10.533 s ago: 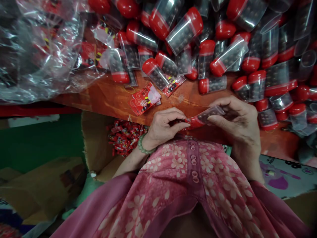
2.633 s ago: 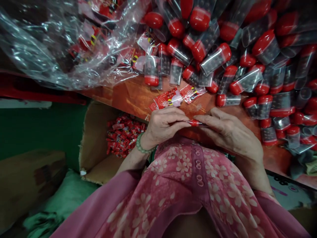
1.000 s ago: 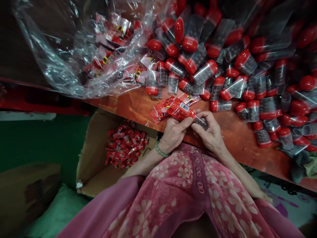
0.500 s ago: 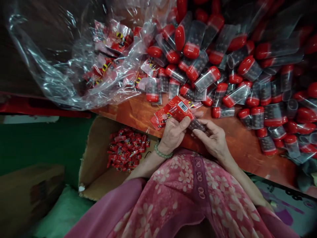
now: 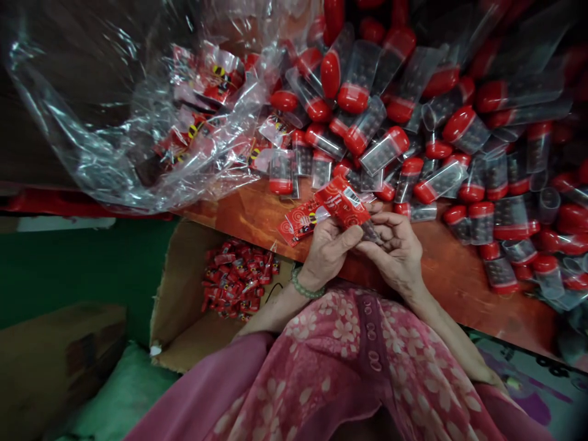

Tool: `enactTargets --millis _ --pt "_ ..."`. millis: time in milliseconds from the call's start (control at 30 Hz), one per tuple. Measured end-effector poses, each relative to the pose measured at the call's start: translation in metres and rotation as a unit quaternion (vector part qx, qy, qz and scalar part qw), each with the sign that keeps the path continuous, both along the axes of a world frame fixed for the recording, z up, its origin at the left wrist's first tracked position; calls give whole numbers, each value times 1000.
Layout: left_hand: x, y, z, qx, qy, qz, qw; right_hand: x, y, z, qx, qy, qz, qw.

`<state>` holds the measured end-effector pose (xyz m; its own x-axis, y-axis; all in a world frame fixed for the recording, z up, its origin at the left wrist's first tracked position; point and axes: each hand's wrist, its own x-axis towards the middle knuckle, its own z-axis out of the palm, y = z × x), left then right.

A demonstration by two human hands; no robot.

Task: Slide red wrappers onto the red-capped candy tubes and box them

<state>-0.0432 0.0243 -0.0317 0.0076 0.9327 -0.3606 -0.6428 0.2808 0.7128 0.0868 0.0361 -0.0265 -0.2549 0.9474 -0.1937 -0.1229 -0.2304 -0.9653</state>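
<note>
A red printed packet with a barcode is held between both hands, over the table's front edge. My left hand pinches its lower left side with the thumb on top. At its lower right end, where a dark part shows, my right hand holds it with curled fingers. Another red printed packet lies on the table just left of my left hand. Behind the hands, many clear tubes with red caps and dark contents are heaped on the table.
A clear plastic bag with red packets lies at the back left. Below the table's edge, a cardboard box contains many small red packets. The wooden table shows at the front right. A pale green sack is at the lower left.
The held packet has tilted more steeply and slid slightly right, with its dark end now more covered by my fingers. My left hand has shifted slightly right.
</note>
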Motion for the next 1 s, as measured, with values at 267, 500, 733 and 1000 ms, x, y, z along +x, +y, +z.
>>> enactTargets --millis 267,500,733,1000 --pt "8 -11 3 29 -23 -60 998 11 0 -9 103 -16 19 994" --pt "10 -26 4 3 -14 -120 993 16 9 -15 176 -15 2 984" --pt "7 -26 11 25 -47 -200 978 23 9 -17 244 -78 31 966" --pt "-48 -62 41 38 169 -162 972 18 5 0 235 -161 293 913"
